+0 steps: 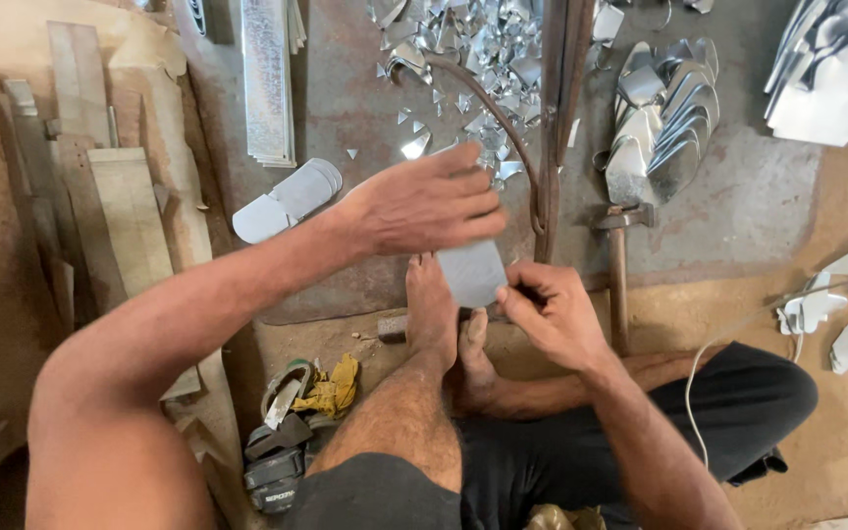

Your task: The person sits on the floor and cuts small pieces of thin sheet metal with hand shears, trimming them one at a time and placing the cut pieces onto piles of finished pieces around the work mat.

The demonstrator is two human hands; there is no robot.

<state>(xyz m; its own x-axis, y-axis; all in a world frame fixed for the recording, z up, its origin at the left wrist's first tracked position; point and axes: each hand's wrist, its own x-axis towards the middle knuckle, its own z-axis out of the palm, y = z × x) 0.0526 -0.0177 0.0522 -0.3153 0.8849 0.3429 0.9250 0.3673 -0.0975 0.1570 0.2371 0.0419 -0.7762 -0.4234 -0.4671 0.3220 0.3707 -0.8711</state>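
Bare arms, bare feet, dark shorts

The person is wearing dark grey shorts and nothing on the forearms, going sleeveless as far as the view shows; the left hand and right hand are going ungloved, and both feet are going unshod.

Hammer right of centre, fanned metal blanks upper right, shiny scrap offcuts top centre, wooden boards left, sandal bottom centre
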